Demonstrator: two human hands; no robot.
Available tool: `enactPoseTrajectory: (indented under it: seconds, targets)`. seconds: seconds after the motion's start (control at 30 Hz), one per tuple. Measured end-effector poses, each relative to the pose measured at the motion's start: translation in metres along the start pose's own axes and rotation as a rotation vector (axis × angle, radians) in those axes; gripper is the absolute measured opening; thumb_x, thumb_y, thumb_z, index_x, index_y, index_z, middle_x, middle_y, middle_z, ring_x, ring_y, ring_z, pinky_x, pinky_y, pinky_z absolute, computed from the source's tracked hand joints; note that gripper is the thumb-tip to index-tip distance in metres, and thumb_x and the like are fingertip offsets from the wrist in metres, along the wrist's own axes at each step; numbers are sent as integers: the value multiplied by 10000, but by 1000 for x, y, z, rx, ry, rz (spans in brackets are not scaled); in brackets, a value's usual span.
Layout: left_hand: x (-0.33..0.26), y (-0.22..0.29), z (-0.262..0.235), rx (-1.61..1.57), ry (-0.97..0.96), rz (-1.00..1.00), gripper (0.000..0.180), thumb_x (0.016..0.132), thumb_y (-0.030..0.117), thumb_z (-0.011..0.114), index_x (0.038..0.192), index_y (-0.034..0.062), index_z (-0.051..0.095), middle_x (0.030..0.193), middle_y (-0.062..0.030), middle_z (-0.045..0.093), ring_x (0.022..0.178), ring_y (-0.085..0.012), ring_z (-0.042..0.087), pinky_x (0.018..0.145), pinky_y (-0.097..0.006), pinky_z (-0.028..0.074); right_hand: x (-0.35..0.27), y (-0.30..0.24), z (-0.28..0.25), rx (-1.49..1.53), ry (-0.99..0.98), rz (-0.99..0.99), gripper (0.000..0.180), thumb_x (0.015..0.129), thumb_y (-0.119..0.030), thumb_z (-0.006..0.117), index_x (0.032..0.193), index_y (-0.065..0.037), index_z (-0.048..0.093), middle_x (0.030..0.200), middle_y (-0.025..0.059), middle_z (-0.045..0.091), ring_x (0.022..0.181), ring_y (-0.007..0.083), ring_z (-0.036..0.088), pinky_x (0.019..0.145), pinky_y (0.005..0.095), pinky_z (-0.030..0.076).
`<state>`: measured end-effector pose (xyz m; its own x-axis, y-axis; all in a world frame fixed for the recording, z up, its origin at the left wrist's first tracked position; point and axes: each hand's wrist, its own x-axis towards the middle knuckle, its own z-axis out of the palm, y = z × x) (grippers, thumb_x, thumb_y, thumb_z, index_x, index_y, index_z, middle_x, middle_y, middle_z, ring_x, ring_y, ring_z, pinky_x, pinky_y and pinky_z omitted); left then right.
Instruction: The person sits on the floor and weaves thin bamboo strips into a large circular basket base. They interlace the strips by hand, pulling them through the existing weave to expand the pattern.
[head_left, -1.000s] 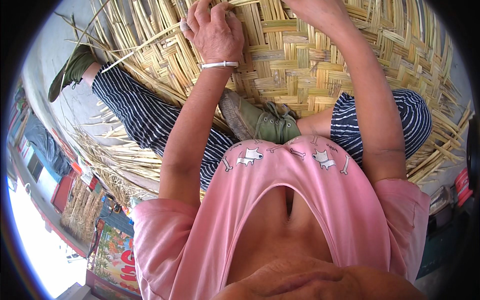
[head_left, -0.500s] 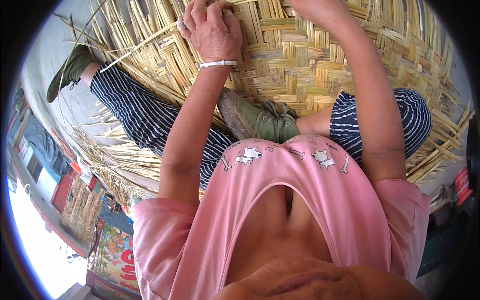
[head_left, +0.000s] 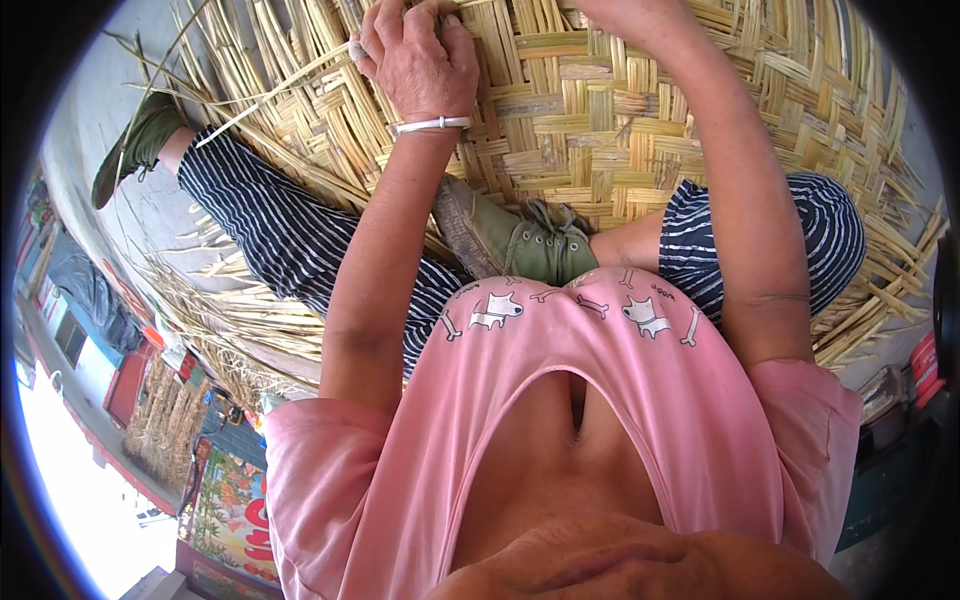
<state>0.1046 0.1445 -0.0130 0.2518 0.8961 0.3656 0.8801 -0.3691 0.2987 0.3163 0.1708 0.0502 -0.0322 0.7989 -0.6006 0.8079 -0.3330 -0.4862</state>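
A large mat (head_left: 620, 130) of flat, yellow-green split reed is spread under my hands, woven in a stepped pattern. On its upper left part lies my left hand (head_left: 425, 65), with a band on one finger and a pale bracelet at the wrist. Its fingers are curled and the thumb and forefinger close on a narrow reed strip (head_left: 472, 6). My right hand (head_left: 645, 15) reaches over the mat at the top edge of the view. Its fingers are cut off there, so whatever they hold is out of sight.
Loose unwoven reed ends (head_left: 265, 60) fan out at the upper left, with more strips (head_left: 250, 310) at the left and lower right. My green shoe (head_left: 545, 245) rests on the mat, the other shoe (head_left: 135, 145) beyond it. A red object (head_left: 925, 370) stands far right.
My left hand has shifted very slightly up and to the left over the weave. My right hand stays at the top edge, nearly unmoved.
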Motion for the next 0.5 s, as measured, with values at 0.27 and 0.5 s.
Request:
enactPoseTrajectory:
  seconds: [0.27, 0.5]
  targets:
    - [4, 6, -2, -37, -22, 11, 186, 857, 92, 649, 1042, 105, 661, 1275, -139, 613, 1281, -362, 507, 1116, -486, 328, -6, 0, -5, 73, 0, 51, 204, 1034, -169, 534, 850, -83, 532, 712, -10, 460, 592, 95, 401, 541, 234, 414]
    - [3, 5, 1, -11, 5, 21, 190, 853, 88, 643, 1041, 109, 658, 1275, -137, 612, 1278, -360, 509, 1110, -487, 332, -6, -1, -4, 43, 20, 34, 208, 1033, -169, 533, 843, -84, 530, 707, -11, 453, 588, 93, 395, 535, 234, 406]
